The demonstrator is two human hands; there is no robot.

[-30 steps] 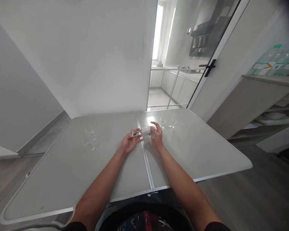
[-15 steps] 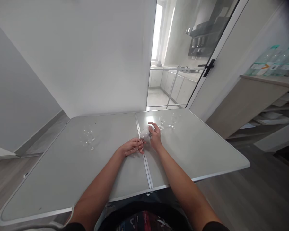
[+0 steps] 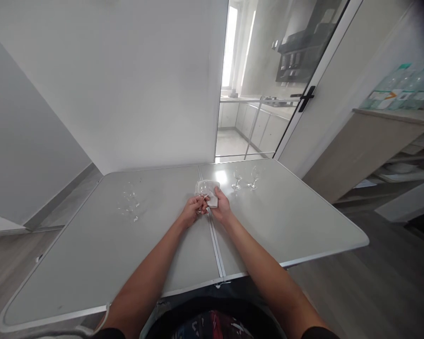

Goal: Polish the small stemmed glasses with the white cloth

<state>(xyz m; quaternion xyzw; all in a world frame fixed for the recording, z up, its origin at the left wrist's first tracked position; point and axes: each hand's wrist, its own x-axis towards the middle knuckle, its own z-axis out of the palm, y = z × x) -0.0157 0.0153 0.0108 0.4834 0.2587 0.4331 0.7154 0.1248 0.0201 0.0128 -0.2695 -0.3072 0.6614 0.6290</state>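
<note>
My left hand is closed on the stem of a small clear stemmed glass, its bowl tilted up and away from me. Behind and to the right of the bowl, my right hand grips a white cloth, which looks like a folded wipe or tissue and lies against the glass. Both hands are over the seam near the middle of the table. Two similar stemmed glasses, one here and another, stand upright to the right. Several more clear glasses are on the left.
The pale folding table has a metal seam and rim. A white wall and a glazed door with a black handle stand behind it. On the right is a wooden shelf with plastic bottles on top.
The cloth, earlier bunched inside or around the bowl, is now spread flatter behind the glass. My right hand has turned and dropped slightly; the glass has shifted left and more upright.
</note>
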